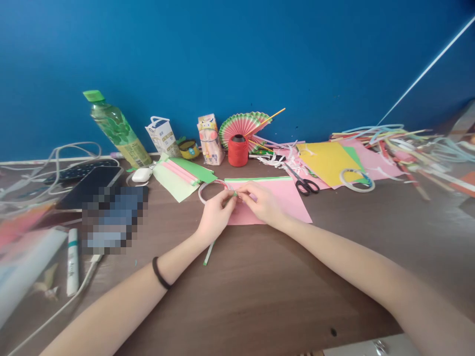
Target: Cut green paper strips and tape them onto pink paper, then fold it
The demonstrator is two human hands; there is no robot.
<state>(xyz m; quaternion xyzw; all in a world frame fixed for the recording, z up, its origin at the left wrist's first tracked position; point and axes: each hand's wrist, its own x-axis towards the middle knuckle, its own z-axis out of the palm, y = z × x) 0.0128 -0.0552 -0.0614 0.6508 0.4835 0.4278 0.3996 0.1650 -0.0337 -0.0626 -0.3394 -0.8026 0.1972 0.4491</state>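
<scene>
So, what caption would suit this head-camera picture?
Left hand and right hand pinch a thin green strip over a pink paper sheet.

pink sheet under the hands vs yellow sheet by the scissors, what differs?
The pink sheet has the left hand and right hand over its left part; the yellow sheet is untouched. The pink sheet has a green strip along its far edge; the yellow sheet shows none. The pink sheet lies on the bare table; the yellow sheet rests among other coloured sheets. Both lie flat.
</scene>
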